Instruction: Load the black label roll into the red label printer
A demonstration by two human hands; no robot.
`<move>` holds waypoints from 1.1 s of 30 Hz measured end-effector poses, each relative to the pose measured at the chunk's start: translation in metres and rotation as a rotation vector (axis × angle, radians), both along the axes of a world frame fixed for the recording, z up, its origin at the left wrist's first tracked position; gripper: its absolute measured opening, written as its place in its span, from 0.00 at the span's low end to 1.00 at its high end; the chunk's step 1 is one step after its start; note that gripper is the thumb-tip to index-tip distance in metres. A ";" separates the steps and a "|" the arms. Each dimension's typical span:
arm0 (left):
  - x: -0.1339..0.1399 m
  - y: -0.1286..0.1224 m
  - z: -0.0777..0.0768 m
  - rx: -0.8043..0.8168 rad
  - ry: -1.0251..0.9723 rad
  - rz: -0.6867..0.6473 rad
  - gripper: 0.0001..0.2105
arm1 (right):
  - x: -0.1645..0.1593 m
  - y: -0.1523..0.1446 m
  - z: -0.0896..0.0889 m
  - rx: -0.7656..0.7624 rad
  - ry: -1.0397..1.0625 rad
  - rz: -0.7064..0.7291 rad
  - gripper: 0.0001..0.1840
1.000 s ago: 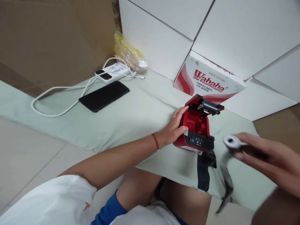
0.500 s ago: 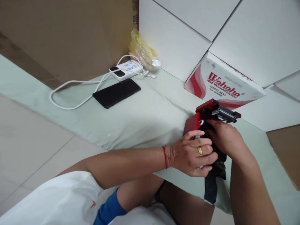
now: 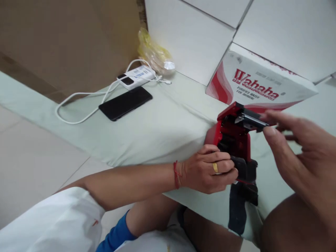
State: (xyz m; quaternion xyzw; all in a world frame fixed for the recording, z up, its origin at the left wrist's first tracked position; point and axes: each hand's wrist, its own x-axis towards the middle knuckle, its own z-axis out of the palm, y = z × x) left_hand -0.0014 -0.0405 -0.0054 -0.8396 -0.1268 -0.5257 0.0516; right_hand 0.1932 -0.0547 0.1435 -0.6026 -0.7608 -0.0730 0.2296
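Observation:
A red-and-black boxy device [image 3: 245, 147] stands on the green cloth with its hinged lid [image 3: 231, 112] raised. Dark parts show inside, and a metal bar runs along the lid's free end. My left hand [image 3: 207, 169], with a gold ring and red wrist cord, is closed round the device's near left side; its fingertips are partly hidden. My right hand [image 3: 301, 147] has its thumb and fingers on either side of the lid's free end. A black strap [image 3: 237, 210] hangs from the device's near side over the cloth's edge.
A black phone [image 3: 126, 103] lies left on the cloth [image 3: 168, 122]. Behind it are a white power bank [image 3: 140, 76] with a looped white cable [image 3: 70, 120] and a crumpled plastic bag [image 3: 154, 54]. A Wahaha carton [image 3: 259, 80] and white boxes [image 3: 183, 38] stand behind.
My right hand has come out of the device's inside and moved right and up to the lid's end. The inside now shows. My left hand still holds the device's side.

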 end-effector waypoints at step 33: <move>-0.004 0.053 -0.012 -1.345 -0.377 -0.695 0.52 | 0.018 -0.001 -0.017 -0.306 -0.277 0.362 0.26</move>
